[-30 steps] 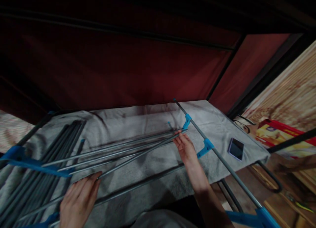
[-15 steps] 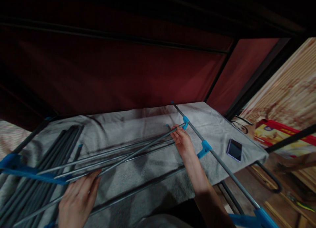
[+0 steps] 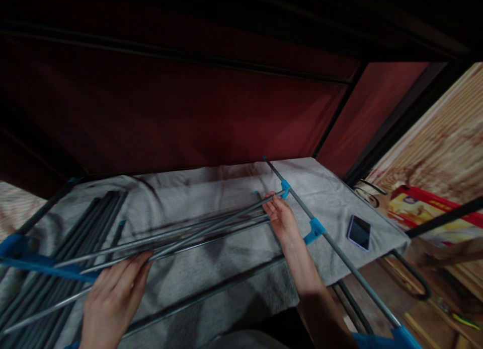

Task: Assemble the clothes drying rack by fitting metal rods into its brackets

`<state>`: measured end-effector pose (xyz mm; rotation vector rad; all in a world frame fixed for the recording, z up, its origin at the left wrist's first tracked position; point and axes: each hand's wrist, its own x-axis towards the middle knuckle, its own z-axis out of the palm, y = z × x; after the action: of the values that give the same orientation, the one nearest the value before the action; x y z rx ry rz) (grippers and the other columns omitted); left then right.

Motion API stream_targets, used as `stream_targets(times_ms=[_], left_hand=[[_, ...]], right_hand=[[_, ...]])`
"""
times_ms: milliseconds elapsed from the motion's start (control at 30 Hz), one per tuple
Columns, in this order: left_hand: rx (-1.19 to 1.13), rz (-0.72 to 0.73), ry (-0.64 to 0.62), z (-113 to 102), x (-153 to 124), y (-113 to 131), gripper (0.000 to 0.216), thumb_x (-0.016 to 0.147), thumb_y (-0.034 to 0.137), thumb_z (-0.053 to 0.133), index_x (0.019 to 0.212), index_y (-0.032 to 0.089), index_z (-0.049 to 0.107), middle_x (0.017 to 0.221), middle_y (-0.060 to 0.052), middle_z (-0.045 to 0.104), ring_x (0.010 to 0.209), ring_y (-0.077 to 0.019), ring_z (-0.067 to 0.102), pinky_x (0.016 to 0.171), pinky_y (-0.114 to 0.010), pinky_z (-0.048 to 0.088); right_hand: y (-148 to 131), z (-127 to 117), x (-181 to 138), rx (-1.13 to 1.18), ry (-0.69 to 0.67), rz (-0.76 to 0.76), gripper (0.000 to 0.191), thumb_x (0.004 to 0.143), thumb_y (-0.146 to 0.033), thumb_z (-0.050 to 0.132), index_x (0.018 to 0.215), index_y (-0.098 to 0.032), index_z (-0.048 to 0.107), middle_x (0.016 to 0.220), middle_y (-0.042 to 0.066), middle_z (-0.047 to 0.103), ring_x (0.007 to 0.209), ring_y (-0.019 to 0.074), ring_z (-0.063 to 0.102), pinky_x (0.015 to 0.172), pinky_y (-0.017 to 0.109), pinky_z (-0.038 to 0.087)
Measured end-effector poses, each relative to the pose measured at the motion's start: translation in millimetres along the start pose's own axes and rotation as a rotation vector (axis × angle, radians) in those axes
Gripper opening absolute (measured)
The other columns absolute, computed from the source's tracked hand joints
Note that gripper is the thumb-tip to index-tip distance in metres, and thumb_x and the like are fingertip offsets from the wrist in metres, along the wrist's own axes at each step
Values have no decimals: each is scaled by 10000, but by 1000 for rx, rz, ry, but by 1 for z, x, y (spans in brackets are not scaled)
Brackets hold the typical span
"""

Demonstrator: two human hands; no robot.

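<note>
A long grey metal tube runs slantwise across the frame parts in front of me. My left hand is closed around it, and its near end sticks out to the left beyond my wrist. With fingertips and thumb, my right hand pinches the same tube near its far end. That end is at a blue plastic connector on a long side pole; whether it is seated inside, I cannot tell. Other tubes lead from a blue bracket at the left. A second blue connector sits lower on the pole.
A bundle of grey tubes lies on the grey blanket at the left. A phone rests at the right. Dark bed-frame posts and red panels stand behind. A red and yellow box is beyond the bed.
My left hand has shifted slightly left and up along with the tube's near end. My right hand stays almost in place beside the connector.
</note>
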<state>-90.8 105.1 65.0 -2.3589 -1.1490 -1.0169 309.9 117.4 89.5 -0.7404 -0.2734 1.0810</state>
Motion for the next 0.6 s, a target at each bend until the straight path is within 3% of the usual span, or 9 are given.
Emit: stream_targets(times_ms=[233,367,467,533,600], left_hand=[[-15,-15,3,-5,14,-3,213,965,305,546,1154,244,623,934,-47,711,815,-241,655,779,-381,475],[-11,-20,14,-7,24,-6,185,972,318,540,1124,254,625,924,-44,708,816,-245,650,761,-387,474],[-6,-21,-14,-14,33,-4,167,957,274,581,1114,237,625,947,-43,713,851,-233,657,779,-374,468],[9,-36,-41,-21,39,0,160,951,242,597,1105,216,627,966,-51,716,883,-224,656,787,-362,458],[16,-54,-66,-27,46,4,142,958,238,591,1087,202,638,956,-54,716,889,-216,648,785,-353,448]], right_hand=[[-4,0,-3,-32,-3,-8,143,735,-186,768,817,-212,653,950,5,737,893,139,702,872,307,590],[-1,-8,-8,-158,61,-67,269,694,-244,782,915,-216,630,903,8,703,820,150,684,825,327,587],[0,-23,-13,-339,206,-251,439,668,-307,773,1064,-231,600,1002,3,667,867,159,655,837,344,565],[-1,-35,-13,-521,326,-416,482,672,-334,751,1111,-221,589,1083,18,636,994,178,623,931,360,524],[-3,-43,-8,-713,363,-519,555,697,-357,731,1210,-212,579,1213,48,602,1166,208,563,1049,386,448]])
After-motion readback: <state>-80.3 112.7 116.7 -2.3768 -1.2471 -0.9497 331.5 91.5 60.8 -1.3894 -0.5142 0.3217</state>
